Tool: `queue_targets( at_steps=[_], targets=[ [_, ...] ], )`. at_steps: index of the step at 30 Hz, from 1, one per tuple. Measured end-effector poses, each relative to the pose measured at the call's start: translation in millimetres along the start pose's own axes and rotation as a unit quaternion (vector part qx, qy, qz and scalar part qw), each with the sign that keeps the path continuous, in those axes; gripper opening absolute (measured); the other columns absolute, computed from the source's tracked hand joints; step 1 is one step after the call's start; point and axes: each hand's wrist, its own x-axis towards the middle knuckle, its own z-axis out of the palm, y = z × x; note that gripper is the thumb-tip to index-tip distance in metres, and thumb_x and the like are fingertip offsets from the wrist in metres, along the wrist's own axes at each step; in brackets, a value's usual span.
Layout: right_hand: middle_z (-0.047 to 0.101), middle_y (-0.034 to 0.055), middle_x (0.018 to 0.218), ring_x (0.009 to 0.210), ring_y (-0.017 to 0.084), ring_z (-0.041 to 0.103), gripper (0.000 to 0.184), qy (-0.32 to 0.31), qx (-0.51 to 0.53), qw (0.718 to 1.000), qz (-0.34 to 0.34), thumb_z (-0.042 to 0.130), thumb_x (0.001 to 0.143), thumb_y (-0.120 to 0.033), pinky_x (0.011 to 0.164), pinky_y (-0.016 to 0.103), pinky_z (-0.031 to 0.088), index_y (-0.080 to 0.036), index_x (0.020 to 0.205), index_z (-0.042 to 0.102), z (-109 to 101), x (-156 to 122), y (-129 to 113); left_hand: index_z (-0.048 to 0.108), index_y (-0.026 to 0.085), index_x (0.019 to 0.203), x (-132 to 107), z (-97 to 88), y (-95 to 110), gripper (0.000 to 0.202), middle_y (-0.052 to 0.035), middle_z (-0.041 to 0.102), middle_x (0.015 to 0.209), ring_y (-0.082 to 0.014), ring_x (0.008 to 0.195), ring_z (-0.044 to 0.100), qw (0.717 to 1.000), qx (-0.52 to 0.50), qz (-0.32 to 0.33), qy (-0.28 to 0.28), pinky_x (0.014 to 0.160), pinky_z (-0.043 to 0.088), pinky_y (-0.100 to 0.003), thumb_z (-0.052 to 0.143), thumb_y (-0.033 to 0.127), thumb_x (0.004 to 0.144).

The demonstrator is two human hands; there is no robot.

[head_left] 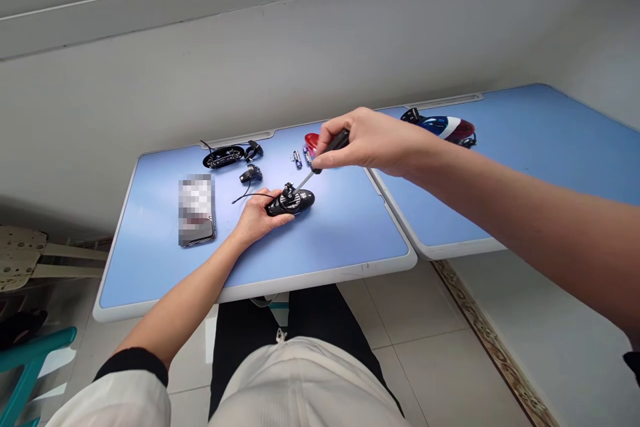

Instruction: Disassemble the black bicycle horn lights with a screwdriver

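My left hand (257, 219) grips one end of a black oval housing (305, 201) and steadies it on the blue table. The housing has a small black bracket (289, 191) on top and a thin black wire (242, 196) running off to the left. In my right hand (353, 140) is the black handle of a screwdriver (306, 180). Its shaft slants down to the left and the tip is at the bracket; I cannot make out whether it sits in a screw. My right fingers wrap round the handle, above the table.
Behind lie a black oval shell (223, 157), a clamp (254, 149), a small black part (251, 174), batteries (297, 159) and a red cover (311, 140). A blurred phone (197, 211) is at left. On the right table (540, 140) rests a blue, white and red light (445, 127).
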Motion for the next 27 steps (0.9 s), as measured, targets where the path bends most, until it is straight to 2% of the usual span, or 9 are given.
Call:
queue_targets(
  at_steps=[3, 7, 9, 11, 13, 16, 18, 23, 27],
  targets=[
    [0.056, 0.0031, 0.06, 0.054, 0.012, 0.049, 0.031, 0.006, 0.127, 0.989, 0.07, 0.068, 0.07, -0.034, 0.047, 0.027, 0.033, -0.019, 0.053, 0.047, 5, 3, 20, 0.066, 0.018, 0.109, 0, 0.3, -1, 0.05, -0.0008, 0.055, 0.08, -0.0164, 0.078, 0.054, 1.0, -0.003, 0.005, -0.006, 0.076, 0.045, -0.027, 0.074, 0.041, 0.066],
    [0.058, 0.0031, 0.059, 0.054, 0.012, 0.053, 0.029, -0.053, 0.27, 0.954, 0.122, 0.068, 0.067, -0.022, 0.049, 0.026, 0.04, -0.019, 0.056, 0.041, 22, 9, 35, 0.065, 0.018, 0.109, 0, 0.5, -1, 0.05, -0.0006, 0.054, 0.081, -0.016, 0.078, 0.054, 1.0, -0.004, 0.004, -0.007, 0.076, 0.045, -0.027, 0.074, 0.04, 0.066],
    [0.056, -0.0009, 0.056, 0.047, 0.011, 0.051, 0.023, -0.083, 0.243, 0.961, 0.106, 0.067, 0.067, -0.019, 0.047, 0.025, 0.038, -0.019, 0.064, 0.044, 30, 11, 34, 0.066, 0.018, 0.108, -1, 0.3, 0, 0.049, -0.0006, 0.055, 0.081, -0.0162, 0.078, 0.054, 1.0, -0.007, 0.002, -0.01, 0.077, 0.044, -0.027, 0.074, 0.04, 0.066],
    [0.054, -0.0053, 0.055, 0.042, 0.009, 0.046, 0.017, -0.125, 0.16, 0.977, 0.064, 0.067, 0.069, -0.021, 0.045, 0.024, 0.035, -0.02, 0.079, 0.053, 37, 12, 29, 0.066, 0.018, 0.109, 0, -0.2, 1, 0.049, -0.0006, 0.055, 0.081, -0.0166, 0.079, 0.054, 1.0, -0.012, 0.001, -0.012, 0.078, 0.044, -0.028, 0.074, 0.038, 0.066],
    [0.054, -0.0064, 0.058, 0.044, 0.009, 0.047, 0.026, -0.169, 0.054, 0.984, 0.014, 0.068, 0.069, -0.022, 0.047, 0.023, 0.034, -0.021, 0.094, 0.059, 44, 14, 24, 0.066, 0.018, 0.109, 0, -0.6, 2, 0.049, -0.0005, 0.055, 0.08, -0.0168, 0.08, 0.053, 1.0, -0.018, -0.002, -0.013, 0.078, 0.044, -0.028, 0.075, 0.037, 0.065],
    [0.056, -0.0039, 0.062, 0.052, 0.009, 0.049, 0.02, -0.165, -0.082, 0.981, -0.061, 0.065, 0.071, -0.022, 0.053, 0.023, 0.034, -0.021, 0.091, 0.067, 52, 16, 18, 0.067, 0.017, 0.107, 0, -0.9, 2, 0.046, 0.0001, 0.053, 0.077, -0.0158, 0.077, 0.052, 1.0, -0.024, -0.006, -0.017, 0.074, 0.043, -0.026, 0.075, 0.036, 0.066],
    [0.056, -0.0028, 0.063, 0.055, 0.009, 0.048, 0.013, -0.143, -0.119, 0.979, -0.089, 0.063, 0.072, -0.022, 0.055, 0.023, 0.033, -0.02, 0.084, 0.069, 53, 17, 15, 0.068, 0.016, 0.103, 0, -1.0, 2, 0.042, 0.0005, 0.05, 0.075, -0.0152, 0.075, 0.05, 0.999, -0.025, -0.006, -0.021, 0.071, 0.042, -0.026, 0.074, 0.036, 0.066],
    [0.055, -0.0021, 0.063, 0.05, 0.007, 0.047, 0.016, -0.113, -0.068, 0.991, -0.032, 0.062, 0.074, -0.023, 0.05, 0.021, 0.033, -0.016, 0.087, 0.068, 42, 26, 12, 0.066, 0.018, 0.107, -1, -1.6, 4, 0.044, 0.001, 0.051, 0.077, -0.0154, 0.078, 0.052, 0.999, -0.034, -0.015, -0.028, 0.076, 0.042, -0.027, 0.074, 0.032, 0.066],
    [0.057, -0.0009, 0.061, 0.047, 0.007, 0.048, 0.016, -0.102, -0.069, 0.992, 0.023, 0.064, 0.075, -0.025, 0.047, 0.021, 0.035, -0.016, 0.086, 0.068, 38, 53, 19, 0.066, 0.016, 0.107, -1, -1.6, 5, 0.045, -0.0003, 0.053, 0.08, -0.0161, 0.079, 0.052, 0.999, -0.034, -0.012, -0.027, 0.077, 0.042, -0.027, 0.074, 0.036, 0.067]
  ],
)
